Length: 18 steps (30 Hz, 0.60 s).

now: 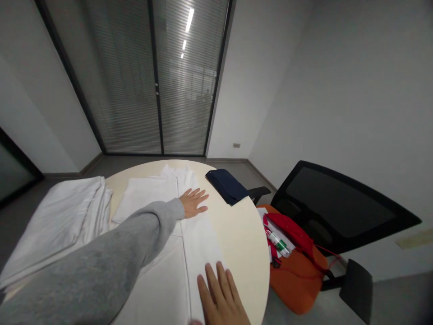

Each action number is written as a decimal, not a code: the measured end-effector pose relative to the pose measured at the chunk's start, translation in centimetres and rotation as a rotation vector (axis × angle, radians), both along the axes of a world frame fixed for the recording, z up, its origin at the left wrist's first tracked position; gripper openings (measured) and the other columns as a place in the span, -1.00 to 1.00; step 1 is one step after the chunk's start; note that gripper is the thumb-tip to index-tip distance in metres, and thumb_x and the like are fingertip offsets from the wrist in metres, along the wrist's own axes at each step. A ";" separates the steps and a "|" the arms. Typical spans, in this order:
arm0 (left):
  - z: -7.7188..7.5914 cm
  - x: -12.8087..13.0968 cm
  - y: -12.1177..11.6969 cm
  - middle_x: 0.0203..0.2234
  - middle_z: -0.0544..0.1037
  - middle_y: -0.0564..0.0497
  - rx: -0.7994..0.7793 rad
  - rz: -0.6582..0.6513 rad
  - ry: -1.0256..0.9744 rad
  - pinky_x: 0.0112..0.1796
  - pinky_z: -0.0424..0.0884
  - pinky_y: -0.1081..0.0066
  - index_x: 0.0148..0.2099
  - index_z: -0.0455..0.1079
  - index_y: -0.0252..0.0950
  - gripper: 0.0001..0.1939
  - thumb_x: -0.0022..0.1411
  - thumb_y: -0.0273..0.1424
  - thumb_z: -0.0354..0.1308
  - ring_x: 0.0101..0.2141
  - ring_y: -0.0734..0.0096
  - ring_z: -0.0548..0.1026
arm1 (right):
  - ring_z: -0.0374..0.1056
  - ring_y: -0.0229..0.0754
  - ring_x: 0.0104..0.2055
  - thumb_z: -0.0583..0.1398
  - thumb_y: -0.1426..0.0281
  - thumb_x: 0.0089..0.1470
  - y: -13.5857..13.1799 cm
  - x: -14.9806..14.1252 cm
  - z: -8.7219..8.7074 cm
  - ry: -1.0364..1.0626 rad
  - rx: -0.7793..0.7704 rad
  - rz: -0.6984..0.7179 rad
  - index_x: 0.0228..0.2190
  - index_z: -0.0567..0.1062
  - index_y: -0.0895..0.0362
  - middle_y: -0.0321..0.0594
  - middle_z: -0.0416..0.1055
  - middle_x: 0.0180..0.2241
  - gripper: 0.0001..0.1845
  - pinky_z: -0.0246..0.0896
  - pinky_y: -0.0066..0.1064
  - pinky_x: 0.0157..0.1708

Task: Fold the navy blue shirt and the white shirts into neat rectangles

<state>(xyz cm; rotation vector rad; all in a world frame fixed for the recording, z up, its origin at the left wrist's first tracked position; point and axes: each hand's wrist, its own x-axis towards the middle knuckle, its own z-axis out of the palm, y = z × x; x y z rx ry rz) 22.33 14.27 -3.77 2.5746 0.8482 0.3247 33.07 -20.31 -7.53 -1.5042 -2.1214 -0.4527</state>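
Observation:
A white cloth point(165, 280) lies spread on the round table, with a long straight fold or seam running away from me. My left hand point(193, 203) rests palm down on its far part, fingers spread. Nearer to me, my right hand point(223, 295) lies flat along the cloth's right edge, fingers slightly apart and partly cut off by the frame. Neither hand holds anything. My grey-sleeved left arm crosses over the cloth and hides part of it. What kind of item the cloth is, I cannot tell.
A stack of folded white cloths point(67, 207) sits at the table's left. Dark blue folded fabric point(226, 185) lies near the right rim of the cream table point(241, 239). An orange-seated chair point(297, 289) carries a red bag point(291, 228) and a plastic bottle point(277, 241).

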 end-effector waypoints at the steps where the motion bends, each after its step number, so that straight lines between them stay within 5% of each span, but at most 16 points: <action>1: -0.5 -0.2 -0.4 0.47 0.11 0.11 -0.027 0.028 0.010 0.39 -0.27 0.07 0.44 0.19 0.12 -0.29 0.33 0.15 0.08 0.47 0.08 -0.11 | 0.10 0.27 0.41 0.22 -0.05 0.23 0.2 -0.5 0.8 0.030 -0.045 -0.013 0.39 0.21 0.03 -0.07 0.10 0.41 -0.15 0.18 0.15 0.33; 4: -1.3 -0.2 -0.1 0.46 0.13 0.12 -0.025 0.058 0.020 0.40 -0.27 0.08 0.43 0.21 0.12 -0.30 0.32 0.15 0.09 0.47 0.11 -0.09 | 0.00 0.27 0.46 0.28 0.00 0.19 0.8 -1.9 2.7 0.046 -0.150 -0.046 0.41 0.16 -0.01 -0.15 -0.02 0.45 -0.11 0.11 0.17 0.35; 7: -1.3 0.1 1.1 0.46 0.12 0.14 0.020 0.068 0.021 0.40 -0.30 0.12 0.44 0.18 0.13 -0.33 0.37 0.14 0.01 0.47 0.17 -0.05 | 0.02 0.27 0.45 0.29 0.01 0.18 0.9 -2.2 2.9 0.009 -0.132 -0.061 0.41 0.17 -0.02 -0.16 0.01 0.45 -0.11 0.21 0.12 0.31; 13: -1.0 0.9 5.2 0.48 0.06 0.02 0.030 0.203 0.046 0.39 -0.29 0.04 0.48 0.12 -0.01 -0.30 0.42 0.11 -0.13 0.47 0.16 -0.07 | 0.16 0.34 0.38 0.25 -0.13 0.15 1.7 -0.7 -0.5 -0.095 0.037 -0.026 0.39 0.23 0.02 -0.08 0.17 0.39 -0.08 0.38 0.08 0.20; 18: -1.4 1.9 9.4 0.48 0.06 -0.03 0.033 0.298 0.040 0.39 -0.29 0.04 0.47 0.13 -0.07 -0.29 0.41 0.10 -0.11 0.47 0.17 -0.07 | 0.31 0.25 0.28 0.25 0.22 0.30 2.8 -0.9 -3.0 -0.108 0.171 -0.094 0.29 0.36 -0.10 -0.19 0.38 0.27 -0.44 0.50 0.05 0.10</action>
